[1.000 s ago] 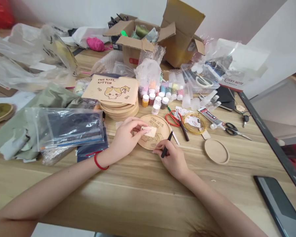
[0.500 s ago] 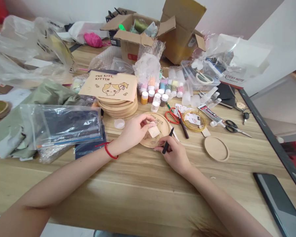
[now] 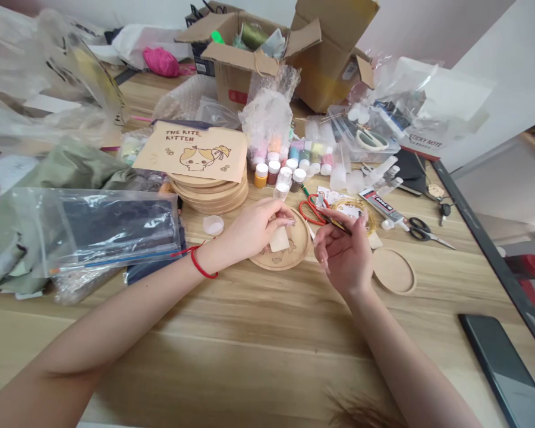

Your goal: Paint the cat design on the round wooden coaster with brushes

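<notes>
My left hand [image 3: 254,229], with a red string bracelet [image 3: 200,266] at the wrist, pinches the top of a small cream paper square [image 3: 279,239]. That square lies on a round wooden coaster [image 3: 282,255] with a burned-in kitten drawing, mostly hidden beneath the hand and paper. My right hand [image 3: 345,252] is turned palm-up just right of the coaster, its fingers shut on a slim black pointed tool [image 3: 337,224].
A kitten card tops a stack of wooden coasters [image 3: 209,196] at left. Paint jars [image 3: 271,173], red-handled scissors [image 3: 311,209], gold wire [image 3: 354,208], a bare coaster [image 3: 394,271], a glue tube [image 3: 380,206] and a phone [image 3: 503,371] surround my hands.
My right hand has lifted, turned palm-up and moved right with the black tool. My left hand has shifted slightly right, and the paper square remains on the coaster.
</notes>
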{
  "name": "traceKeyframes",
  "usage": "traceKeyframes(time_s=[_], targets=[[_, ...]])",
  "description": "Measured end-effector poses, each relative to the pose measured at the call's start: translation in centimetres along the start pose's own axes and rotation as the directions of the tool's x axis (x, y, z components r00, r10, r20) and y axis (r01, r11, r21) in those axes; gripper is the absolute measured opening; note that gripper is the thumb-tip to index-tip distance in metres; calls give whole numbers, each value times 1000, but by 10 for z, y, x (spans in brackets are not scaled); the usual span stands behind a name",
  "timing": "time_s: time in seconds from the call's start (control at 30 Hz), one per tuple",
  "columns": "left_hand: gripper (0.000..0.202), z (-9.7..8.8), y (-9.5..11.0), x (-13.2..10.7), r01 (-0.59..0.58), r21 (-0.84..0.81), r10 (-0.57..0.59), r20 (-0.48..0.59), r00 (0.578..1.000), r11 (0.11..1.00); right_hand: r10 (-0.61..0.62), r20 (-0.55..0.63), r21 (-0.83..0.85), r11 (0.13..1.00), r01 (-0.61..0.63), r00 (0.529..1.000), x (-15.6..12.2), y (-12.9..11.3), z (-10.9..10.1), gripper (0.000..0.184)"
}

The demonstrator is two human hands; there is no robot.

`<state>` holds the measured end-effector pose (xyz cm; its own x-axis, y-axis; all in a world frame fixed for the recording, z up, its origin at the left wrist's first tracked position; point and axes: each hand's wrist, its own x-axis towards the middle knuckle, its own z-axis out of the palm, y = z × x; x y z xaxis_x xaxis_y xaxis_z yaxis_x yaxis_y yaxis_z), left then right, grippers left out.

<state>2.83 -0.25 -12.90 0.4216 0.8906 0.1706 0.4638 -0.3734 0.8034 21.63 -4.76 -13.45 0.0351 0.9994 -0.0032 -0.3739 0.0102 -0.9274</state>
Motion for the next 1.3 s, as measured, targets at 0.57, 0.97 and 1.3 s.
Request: traceKeyframes(time_s=[0.57,0.97,1.3], targets=[[44,-20,-8,-1,265,-321,-222,166,961,909,165,8,-37,986,-164,986,1,26,-13,38],[47,-9,-12,-5,261,-272,-243,97,965,926,118,-28,-45,992,-120,993,2,31,-21,21],[23,-4,-14,-13,-9,35,7,45,999,999,129,16,-40,991,-128,992,3,31,-22,27]])
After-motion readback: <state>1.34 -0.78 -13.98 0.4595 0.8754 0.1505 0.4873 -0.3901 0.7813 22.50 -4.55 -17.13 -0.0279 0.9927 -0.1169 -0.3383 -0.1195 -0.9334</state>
